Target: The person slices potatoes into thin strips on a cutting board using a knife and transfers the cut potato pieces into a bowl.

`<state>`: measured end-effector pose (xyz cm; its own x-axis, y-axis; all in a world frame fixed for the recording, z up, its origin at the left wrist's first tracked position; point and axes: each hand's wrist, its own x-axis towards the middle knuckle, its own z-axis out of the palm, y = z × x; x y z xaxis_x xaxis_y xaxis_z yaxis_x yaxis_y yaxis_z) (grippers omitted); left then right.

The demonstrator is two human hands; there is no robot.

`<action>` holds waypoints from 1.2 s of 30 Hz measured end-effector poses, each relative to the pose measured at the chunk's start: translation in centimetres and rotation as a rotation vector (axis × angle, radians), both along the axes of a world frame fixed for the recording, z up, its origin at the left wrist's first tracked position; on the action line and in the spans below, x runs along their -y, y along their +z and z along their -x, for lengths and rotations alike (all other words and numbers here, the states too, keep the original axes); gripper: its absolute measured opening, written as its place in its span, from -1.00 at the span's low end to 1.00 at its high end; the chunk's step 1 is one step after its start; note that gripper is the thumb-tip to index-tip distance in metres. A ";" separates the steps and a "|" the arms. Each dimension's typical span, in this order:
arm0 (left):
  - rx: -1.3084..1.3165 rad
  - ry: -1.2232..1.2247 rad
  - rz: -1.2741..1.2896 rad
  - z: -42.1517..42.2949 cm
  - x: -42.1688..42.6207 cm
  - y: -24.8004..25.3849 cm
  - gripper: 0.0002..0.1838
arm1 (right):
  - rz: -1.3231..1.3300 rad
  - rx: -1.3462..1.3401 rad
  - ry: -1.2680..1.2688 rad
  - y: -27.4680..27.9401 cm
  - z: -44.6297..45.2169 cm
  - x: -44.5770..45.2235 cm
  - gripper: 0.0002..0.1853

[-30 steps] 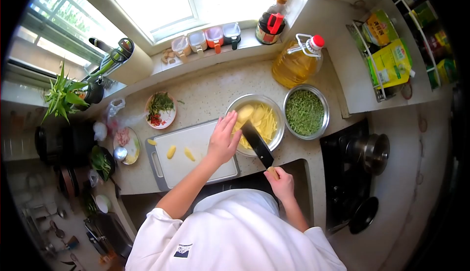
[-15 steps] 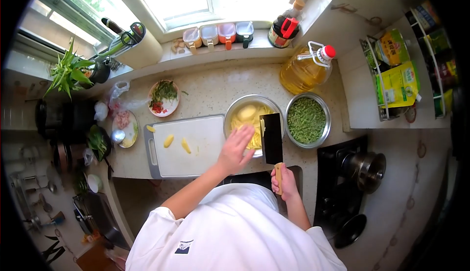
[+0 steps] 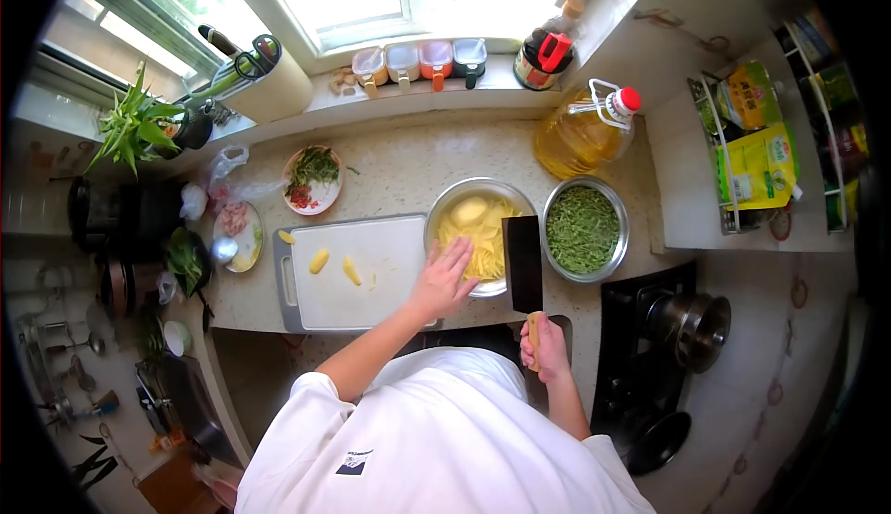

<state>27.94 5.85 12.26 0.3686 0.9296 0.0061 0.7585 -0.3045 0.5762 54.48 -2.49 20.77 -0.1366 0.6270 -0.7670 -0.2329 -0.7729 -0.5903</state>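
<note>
Your potato strips (image 3: 486, 261) sit in a steel bowl (image 3: 481, 186) on the counter (image 3: 427, 147). Your left hand (image 3: 444, 284), fingers extended and grasping nothing, is over its near edge; your right hand (image 3: 549, 351) grips the cleaver (image 3: 523, 268). The cutting board (image 3: 390, 263) lies left.

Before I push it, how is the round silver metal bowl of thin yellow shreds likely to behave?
The round silver metal bowl will probably feel rigid, being metal. Its load of yellow shreds suggests it is fairly heavy. It seems to sit level on the speckled beige countertop, so it may slide rather than tip.
</note>
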 end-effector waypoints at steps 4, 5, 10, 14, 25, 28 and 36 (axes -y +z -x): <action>0.092 0.263 -0.007 5.0 0.8 0.3 -0.33 | -0.097 0.061 0.023 -0.3 0.0 -0.3 -0.41; 0.108 0.346 -0.011 6.7 1.3 0.0 -0.34 | -0.126 0.070 0.035 -0.3 0.3 -0.4 -0.41; 0.088 0.517 -0.099 14.9 5.2 -2.4 -0.51 | -0.196 0.216 0.187 0.0 4.2 -1.6 -0.57; 0.029 0.443 -0.127 19.1 8.0 -4.6 -0.55 | -0.169 0.250 0.312 -1.1 8.6 -0.8 -0.60; 0.095 -0.028 -0.238 27.5 7.9 -8.5 -0.48 | -0.369 0.503 0.430 -7.1 22.5 7.1 -0.63; 0.144 -0.135 -0.278 28.7 7.7 -9.6 -0.48 | -0.392 0.619 0.452 -8.1 25.8 8.6 -0.63; 0.188 -0.175 -0.241 29.0 7.9 -10.8 -0.45 | -0.426 0.830 0.480 -8.1 31.0 9.9 -0.62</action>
